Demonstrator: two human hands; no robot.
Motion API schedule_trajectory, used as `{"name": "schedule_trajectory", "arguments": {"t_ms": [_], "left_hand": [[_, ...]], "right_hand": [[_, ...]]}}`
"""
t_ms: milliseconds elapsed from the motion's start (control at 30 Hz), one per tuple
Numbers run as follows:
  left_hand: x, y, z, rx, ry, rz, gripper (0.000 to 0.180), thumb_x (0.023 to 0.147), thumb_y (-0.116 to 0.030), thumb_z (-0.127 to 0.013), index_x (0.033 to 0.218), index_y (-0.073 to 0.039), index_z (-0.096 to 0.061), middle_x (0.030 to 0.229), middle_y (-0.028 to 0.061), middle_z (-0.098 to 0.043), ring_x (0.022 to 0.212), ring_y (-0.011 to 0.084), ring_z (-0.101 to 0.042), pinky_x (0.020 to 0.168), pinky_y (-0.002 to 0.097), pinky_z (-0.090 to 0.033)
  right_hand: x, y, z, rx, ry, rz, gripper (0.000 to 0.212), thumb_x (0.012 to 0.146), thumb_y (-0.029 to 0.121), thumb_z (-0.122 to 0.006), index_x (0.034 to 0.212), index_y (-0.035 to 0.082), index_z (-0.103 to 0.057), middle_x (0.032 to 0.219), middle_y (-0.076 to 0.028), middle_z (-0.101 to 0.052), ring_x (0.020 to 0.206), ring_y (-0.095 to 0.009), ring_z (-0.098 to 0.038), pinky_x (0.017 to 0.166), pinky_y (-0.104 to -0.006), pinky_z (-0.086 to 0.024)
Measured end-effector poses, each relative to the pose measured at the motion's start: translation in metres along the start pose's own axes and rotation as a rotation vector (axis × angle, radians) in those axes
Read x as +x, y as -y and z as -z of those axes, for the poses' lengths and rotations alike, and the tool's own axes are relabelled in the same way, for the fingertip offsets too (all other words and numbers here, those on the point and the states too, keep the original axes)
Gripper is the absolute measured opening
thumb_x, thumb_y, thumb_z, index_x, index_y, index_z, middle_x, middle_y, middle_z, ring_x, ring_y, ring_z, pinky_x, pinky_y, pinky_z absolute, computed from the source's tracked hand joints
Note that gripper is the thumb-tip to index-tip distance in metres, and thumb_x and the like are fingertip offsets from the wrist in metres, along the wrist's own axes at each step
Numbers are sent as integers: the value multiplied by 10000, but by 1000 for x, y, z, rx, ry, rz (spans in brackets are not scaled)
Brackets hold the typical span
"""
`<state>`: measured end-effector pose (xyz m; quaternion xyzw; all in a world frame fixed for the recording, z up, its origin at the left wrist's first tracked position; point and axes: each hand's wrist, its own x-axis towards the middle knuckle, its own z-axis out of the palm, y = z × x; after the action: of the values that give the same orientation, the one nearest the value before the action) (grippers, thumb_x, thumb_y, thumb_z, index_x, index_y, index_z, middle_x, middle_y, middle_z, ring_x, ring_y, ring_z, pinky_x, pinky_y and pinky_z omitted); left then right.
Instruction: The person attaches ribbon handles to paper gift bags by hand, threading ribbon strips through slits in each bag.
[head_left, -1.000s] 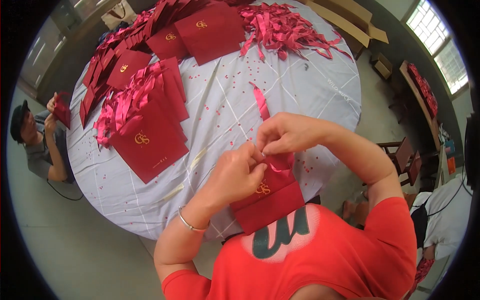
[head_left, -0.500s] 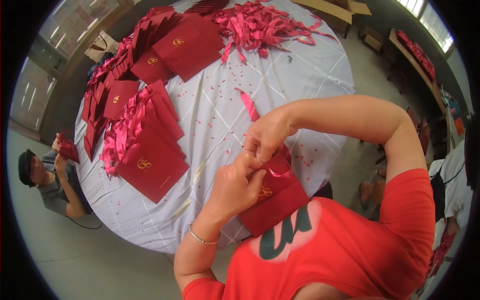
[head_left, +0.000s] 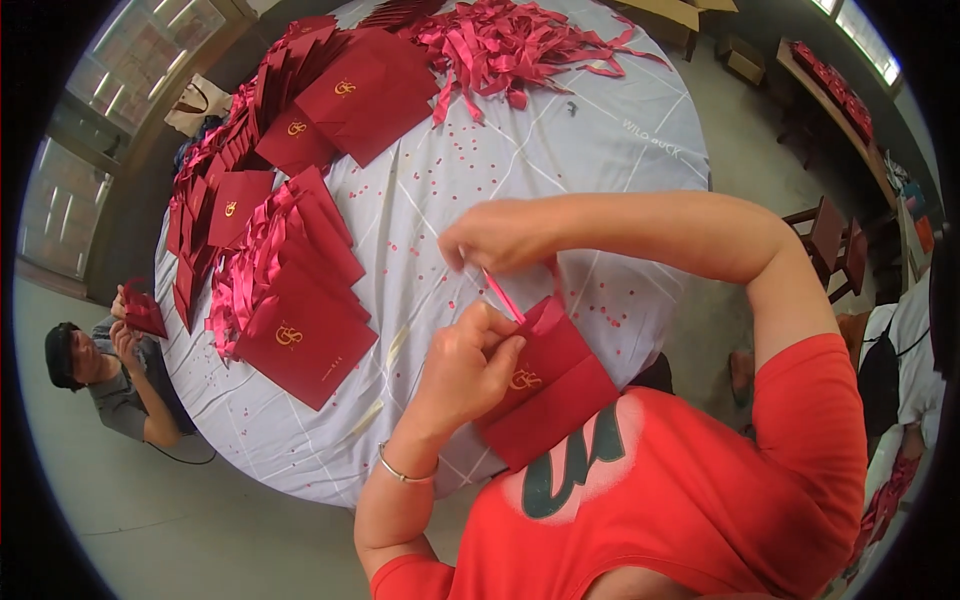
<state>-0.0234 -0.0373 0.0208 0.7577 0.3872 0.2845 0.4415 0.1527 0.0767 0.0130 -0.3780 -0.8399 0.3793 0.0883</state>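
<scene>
A dark red paper gift bag (head_left: 565, 405) with a gold emblem lies at the table's near edge, against my red shirt. My left hand (head_left: 462, 365) is closed on its upper left edge, thumb pressed against the index finger. Above the bag, my right hand (head_left: 500, 238) is closed with its fingers bent down, gripping a pink satin ribbon (head_left: 505, 297). The ribbon runs taut from the bag's top opening up to this hand. A second stretch of ribbon shows at the right of the opening. My right fingertips are partly hidden.
On the left lie red bags with ribbon handles (head_left: 300, 335); behind them are stacked bags (head_left: 365, 95). A heap of loose ribbons (head_left: 510, 45) is at the far side. Red dots of confetti are scattered over the white tablecloth (head_left: 420, 290). A person (head_left: 125, 375) at left handles another red bag.
My right hand has moved up and left, away from my left hand, drawing the ribbon taut. The left hand stays at the bag's edge. The person at left has shifted slightly.
</scene>
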Motion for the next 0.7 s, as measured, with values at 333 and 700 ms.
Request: {"name": "schedule_trajectory", "arguments": {"t_ms": [333, 700], "left_hand": [[3, 21, -8, -60, -73, 66, 146, 866, 8, -662, 933, 9, -532, 552, 11, -538, 536, 39, -464, 496, 246, -362], [8, 13, -4, 115, 28, 159, 160, 839, -126, -663, 976, -44, -662, 723, 167, -676, 680, 350, -658, 620, 422, -492]], "right_hand": [[-57, 11, 4, -90, -289, 171, 260, 862, 284, -669, 894, 26, -676, 919, -157, -651, 833, -322, -630, 751, -387, -488], [-141, 48, 30, -269, -34, 59, 162, 736, 131, -765, 808, 38, -654, 899, -92, -686, 919, -279, -629, 849, -363, -468]]}}
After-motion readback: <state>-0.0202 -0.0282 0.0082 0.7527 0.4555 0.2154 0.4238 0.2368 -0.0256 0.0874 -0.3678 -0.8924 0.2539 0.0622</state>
